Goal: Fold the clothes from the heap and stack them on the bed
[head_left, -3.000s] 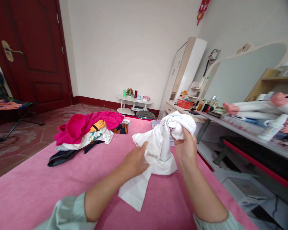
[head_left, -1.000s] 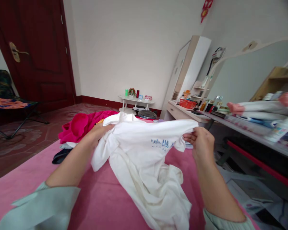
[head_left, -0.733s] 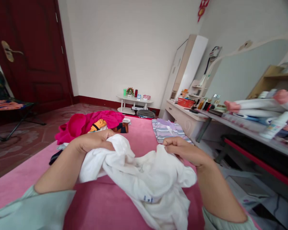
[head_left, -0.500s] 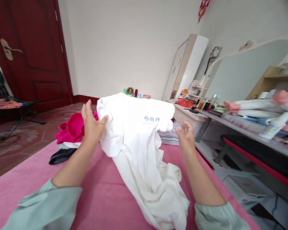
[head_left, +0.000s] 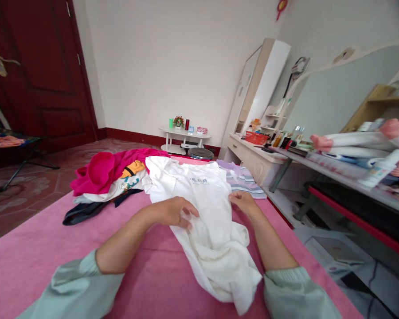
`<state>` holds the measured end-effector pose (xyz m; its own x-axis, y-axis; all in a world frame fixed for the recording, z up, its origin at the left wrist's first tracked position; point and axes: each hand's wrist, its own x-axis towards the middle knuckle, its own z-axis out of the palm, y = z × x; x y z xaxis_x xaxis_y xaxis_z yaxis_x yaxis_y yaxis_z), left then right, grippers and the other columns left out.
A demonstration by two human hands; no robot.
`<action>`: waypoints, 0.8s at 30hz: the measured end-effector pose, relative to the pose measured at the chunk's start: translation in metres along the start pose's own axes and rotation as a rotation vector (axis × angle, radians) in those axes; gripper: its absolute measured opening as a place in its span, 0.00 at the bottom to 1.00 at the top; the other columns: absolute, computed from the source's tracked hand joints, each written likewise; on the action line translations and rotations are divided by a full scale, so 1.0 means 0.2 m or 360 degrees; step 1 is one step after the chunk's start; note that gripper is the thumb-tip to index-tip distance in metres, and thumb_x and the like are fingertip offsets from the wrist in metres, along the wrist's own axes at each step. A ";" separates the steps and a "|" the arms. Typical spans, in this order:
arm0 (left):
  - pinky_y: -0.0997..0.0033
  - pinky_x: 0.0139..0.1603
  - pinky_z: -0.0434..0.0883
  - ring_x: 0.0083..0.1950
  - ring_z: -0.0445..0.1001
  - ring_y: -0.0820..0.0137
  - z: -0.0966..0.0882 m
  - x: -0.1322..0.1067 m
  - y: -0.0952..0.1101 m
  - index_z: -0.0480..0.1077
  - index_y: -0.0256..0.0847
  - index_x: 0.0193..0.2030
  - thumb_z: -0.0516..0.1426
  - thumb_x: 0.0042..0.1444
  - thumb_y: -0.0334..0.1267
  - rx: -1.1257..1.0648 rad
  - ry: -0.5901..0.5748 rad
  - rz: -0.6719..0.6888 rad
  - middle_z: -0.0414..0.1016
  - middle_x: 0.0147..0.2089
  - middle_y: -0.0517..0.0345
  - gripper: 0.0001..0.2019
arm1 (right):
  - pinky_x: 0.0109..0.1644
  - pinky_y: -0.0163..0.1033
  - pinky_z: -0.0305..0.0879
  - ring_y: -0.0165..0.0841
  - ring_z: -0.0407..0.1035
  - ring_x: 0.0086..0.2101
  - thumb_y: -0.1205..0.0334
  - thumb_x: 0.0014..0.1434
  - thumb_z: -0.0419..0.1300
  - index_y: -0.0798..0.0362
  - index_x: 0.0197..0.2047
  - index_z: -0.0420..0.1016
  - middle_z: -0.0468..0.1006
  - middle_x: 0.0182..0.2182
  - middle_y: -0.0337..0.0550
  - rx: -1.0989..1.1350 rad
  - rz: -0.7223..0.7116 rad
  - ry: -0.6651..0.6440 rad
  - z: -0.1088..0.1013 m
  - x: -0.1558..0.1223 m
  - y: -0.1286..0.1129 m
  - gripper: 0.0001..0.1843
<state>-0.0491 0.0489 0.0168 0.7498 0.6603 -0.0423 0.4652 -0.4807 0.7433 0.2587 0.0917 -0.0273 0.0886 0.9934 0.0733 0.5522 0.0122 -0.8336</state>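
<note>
A white T-shirt [head_left: 208, 199] with small blue lettering on its chest lies on the pink bedspread [head_left: 146, 274], its lower part bunched and wrinkled toward me. My left hand [head_left: 174, 212] is over the shirt's left side, fingers curved and apart, with the fingertips at the cloth. At the opposite edge my right hand [head_left: 244, 204] has its fingertips drawn together on the shirt's side. How much fabric is between them is hard to make out.
Left of the shirt is a pile with magenta clothing [head_left: 101, 170] and a dark garment [head_left: 86, 212]. A striped folded garment [head_left: 246, 181] lies beyond my right hand. A cluttered desk [head_left: 335, 170] runs along the right; a small white table [head_left: 173, 133] stands by the wall.
The shirt's upper part, raised before, has come down onto the bed. My left hand has moved right and toward me over the shirt; my right hand has moved left to its edge.
</note>
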 end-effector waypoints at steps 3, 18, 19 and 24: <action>0.74 0.39 0.69 0.41 0.74 0.65 0.08 0.00 0.10 0.72 0.47 0.54 0.69 0.33 0.42 -0.0032 -0.0439 0.0005 0.77 0.46 0.56 0.35 | 0.22 0.31 0.58 0.29 0.66 0.20 0.58 0.44 0.61 0.55 0.24 0.71 0.72 0.17 0.37 -0.0068 0.0142 -0.0062 -0.02 -0.01 0.01 0.08; 0.62 0.37 0.69 0.38 0.75 0.55 -0.46 -0.30 -0.12 0.78 0.47 0.33 0.56 0.43 0.31 0.0999 0.1377 -0.0895 0.79 0.38 0.53 0.12 | 0.26 0.31 0.60 0.30 0.70 0.24 0.52 0.47 0.65 0.56 0.25 0.74 0.77 0.21 0.42 -0.0214 -0.0027 -0.0506 0.03 -0.11 -0.18 0.15; 0.61 0.37 0.69 0.37 0.75 0.55 -0.47 -0.31 -0.12 0.78 0.46 0.33 0.56 0.44 0.32 0.0982 0.1481 -0.0887 0.79 0.38 0.52 0.12 | 0.26 0.32 0.61 0.30 0.69 0.24 0.53 0.47 0.65 0.56 0.25 0.75 0.77 0.21 0.41 -0.0202 -0.0077 -0.0517 0.04 -0.12 -0.21 0.14; 0.69 0.32 0.69 0.32 0.75 0.61 -0.38 -0.23 -0.09 0.79 0.43 0.30 0.61 0.40 0.38 0.0297 0.1363 -0.0462 0.79 0.29 0.54 0.08 | 0.31 0.33 0.63 0.31 0.69 0.28 0.52 0.48 0.64 0.56 0.33 0.75 0.77 0.27 0.42 -0.0184 -0.0298 -0.0792 0.08 -0.22 -0.36 0.15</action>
<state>-0.1274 0.0719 0.0563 0.0222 0.9351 0.3536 0.7048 -0.2655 0.6579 0.2010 0.0482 0.0211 -0.4074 0.9100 -0.0768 0.6110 0.2091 -0.7635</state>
